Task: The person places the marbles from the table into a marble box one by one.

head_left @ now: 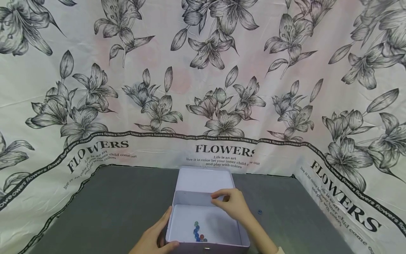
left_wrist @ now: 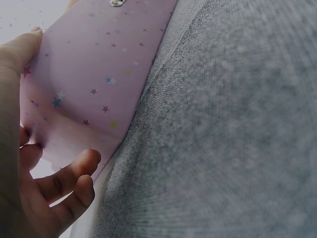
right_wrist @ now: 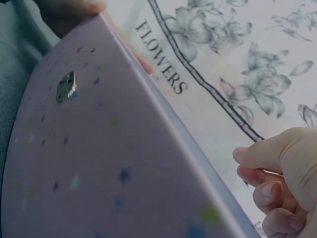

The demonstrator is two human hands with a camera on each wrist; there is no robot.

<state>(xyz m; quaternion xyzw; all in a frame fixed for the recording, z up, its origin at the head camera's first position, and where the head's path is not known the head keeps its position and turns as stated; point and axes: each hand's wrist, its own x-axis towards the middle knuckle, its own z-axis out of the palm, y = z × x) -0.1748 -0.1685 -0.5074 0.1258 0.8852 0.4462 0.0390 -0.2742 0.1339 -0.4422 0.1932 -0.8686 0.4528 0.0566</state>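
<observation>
A shallow lilac tin box [head_left: 207,247] with small printed stars stands on the dark surface, its white-lined lid [head_left: 204,179] raised at the back. Several blue, green and reddish marbles [head_left: 197,228] lie in an uneven line on its floor. My left hand [head_left: 155,234] grips the box's front left corner, thumb over the front rim and fingers along the side. Over the box's back right part hovers my right hand [head_left: 233,204], with bent fingers and thumb and index tips close together. Whether anything small is between those tips is hidden.
One dark blue marble [head_left: 259,211] lies outside the box, to the right of my right forearm. Grey cloth [head_left: 127,201] covers the table. A flower-printed curtain [head_left: 158,151] encloses the back and both sides. A metal clasp [right_wrist: 67,87] sits on the box's front.
</observation>
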